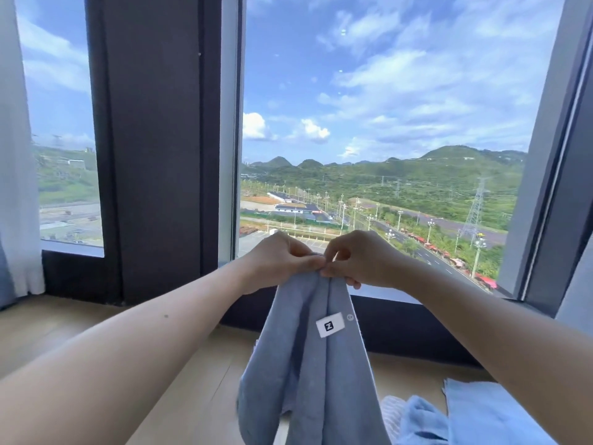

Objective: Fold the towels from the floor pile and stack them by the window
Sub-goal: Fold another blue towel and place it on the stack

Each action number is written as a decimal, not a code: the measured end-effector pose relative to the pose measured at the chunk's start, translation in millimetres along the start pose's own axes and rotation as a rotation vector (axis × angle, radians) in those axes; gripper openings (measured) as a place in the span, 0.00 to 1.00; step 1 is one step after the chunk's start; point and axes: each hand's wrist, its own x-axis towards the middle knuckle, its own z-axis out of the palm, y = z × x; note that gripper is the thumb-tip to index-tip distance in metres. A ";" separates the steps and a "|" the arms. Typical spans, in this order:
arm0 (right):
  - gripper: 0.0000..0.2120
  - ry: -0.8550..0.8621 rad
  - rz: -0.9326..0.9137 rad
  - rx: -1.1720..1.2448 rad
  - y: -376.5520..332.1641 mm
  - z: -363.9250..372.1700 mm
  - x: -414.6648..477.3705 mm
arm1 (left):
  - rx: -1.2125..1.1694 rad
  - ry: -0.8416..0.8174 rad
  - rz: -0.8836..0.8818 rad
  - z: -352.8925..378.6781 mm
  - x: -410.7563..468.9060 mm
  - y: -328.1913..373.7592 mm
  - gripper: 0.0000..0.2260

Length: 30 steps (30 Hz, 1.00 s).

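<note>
Two hands were held together at the top edge of a grey-blue towel (pixel 321 364). The left hand (pixel 282 261) and the right hand (pixel 362 260) were each pinched on a corner, thumb against curled fingers, with the knuckles almost touching. The corners appeared to be matched so that the cloth would be halved lengthwise. The towel was held up in front of the window (pixel 385 107), probably so that its length could hang free and straighten under its own weight. A crease was seen running down from the grip, with a white tag (pixel 330 325) fixed just right of it. The lower end was cut off by the near edge of the view, so it could not be told whether the floor (pixel 57 329) was touched. A pile (pixel 426 422) of light-blue towels was seen lying at the near right, not yet folded. No finished stack was seen under the glass.
</note>
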 end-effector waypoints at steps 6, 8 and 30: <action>0.04 0.180 0.021 0.008 -12.6 -4.0 -14.3 | 0.144 -0.090 0.012 -7.1 -9.7 10.1 0.16; 0.03 0.226 0.039 0.035 -13.4 -0.7 -14.3 | 0.160 -0.134 -0.013 -7.4 -9.5 9.7 0.18; 0.04 -0.092 0.096 0.149 36.8 38.8 3.7 | -0.024 -0.066 0.073 41.2 23.3 -47.3 0.06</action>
